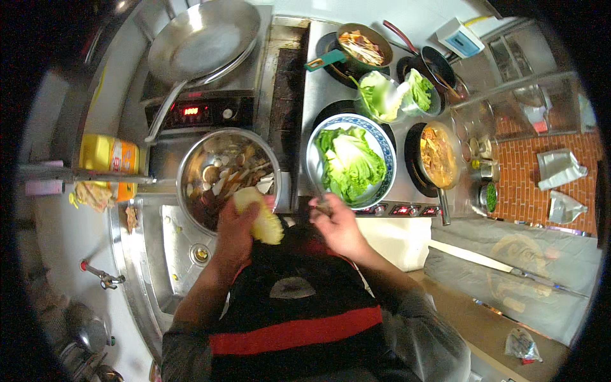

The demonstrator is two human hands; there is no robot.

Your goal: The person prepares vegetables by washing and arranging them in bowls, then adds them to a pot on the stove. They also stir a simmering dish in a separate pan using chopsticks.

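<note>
My left hand [238,227] grips a pale yellow cabbage leaf [267,224] at the near rim of a large stainless steel bowl [185,167]. Inside that bowl are sliced mushrooms [210,174] and other brown and white pieces. My right hand [336,224] is closed around a small, thin metal utensil [323,205]; blur hides its exact kind. Just beyond it stands a blue-rimmed white bowl [387,153] heaped with green lettuce leaves [353,162].
A large steel wok [200,43] sits on the back-left burner. Around the right cooktop are a green-handled pot [329,59], a pan of orange stew [437,157], clear containers of lettuce [382,95] and a black pan [437,64]. The sink [184,267] is at left.
</note>
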